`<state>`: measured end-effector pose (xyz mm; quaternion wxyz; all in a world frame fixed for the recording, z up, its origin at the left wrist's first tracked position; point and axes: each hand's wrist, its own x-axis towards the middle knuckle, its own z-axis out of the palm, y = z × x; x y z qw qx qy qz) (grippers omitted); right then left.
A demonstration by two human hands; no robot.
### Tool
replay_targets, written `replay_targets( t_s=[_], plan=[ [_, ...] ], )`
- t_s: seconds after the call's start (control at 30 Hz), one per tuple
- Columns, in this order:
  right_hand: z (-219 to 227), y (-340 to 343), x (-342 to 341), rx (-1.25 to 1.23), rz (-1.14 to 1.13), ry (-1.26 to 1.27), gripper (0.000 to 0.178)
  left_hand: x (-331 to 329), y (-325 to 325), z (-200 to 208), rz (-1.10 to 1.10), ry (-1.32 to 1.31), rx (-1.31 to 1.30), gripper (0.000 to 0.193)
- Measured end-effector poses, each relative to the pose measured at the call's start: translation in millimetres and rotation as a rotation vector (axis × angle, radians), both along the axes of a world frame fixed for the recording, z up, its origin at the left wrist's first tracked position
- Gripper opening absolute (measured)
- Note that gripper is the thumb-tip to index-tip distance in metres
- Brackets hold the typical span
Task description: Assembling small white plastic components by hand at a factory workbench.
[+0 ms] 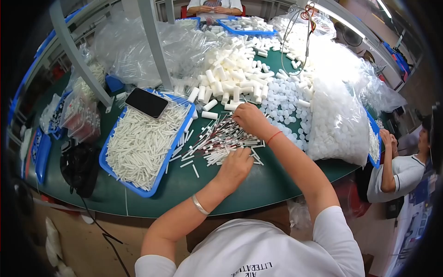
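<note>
My left hand rests at the near edge of a loose pile of thin sticks, white with dark and reddish parts. Its fingers are curled down among them, and what they hold is too small to make out. Over the far side of that pile is my right hand, its fingers drawn together. Whatever is between those fingertips is hidden. Just beyond it lie thick white cylinders in a big heap. Small translucent white caps spread over the table to the right of my right hand.
A blue tray of short white rods stands left, a phone lying on it. Grey posts rise beyond. A filled clear bag sits right. Loose wires hang over the far side. Co-workers sit across and at right.
</note>
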<state>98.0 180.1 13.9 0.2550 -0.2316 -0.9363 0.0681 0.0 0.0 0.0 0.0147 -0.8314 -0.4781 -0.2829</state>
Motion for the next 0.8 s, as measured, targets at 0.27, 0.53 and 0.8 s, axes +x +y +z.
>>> replay_targets(
  t_s=[0.27,0.53,0.8],
  plan=[
    [18.2,-6.2,-5.6,-0.098,-0.069,-0.081,0.013,-1.5,-2.6,-2.9,-0.1,-0.354,-0.012,0.021],
    [13.4,-5.3,-11.2,0.002,0.101,-0.082,0.009,-0.3,-6.3,15.0,-0.093,-0.495,-0.108,0.033],
    [37.5,-27.1,0.7,-0.298,-0.022,0.198,0.008,-5.7,0.3,10.6,0.064,-0.808,-0.166,0.015]
  ],
)
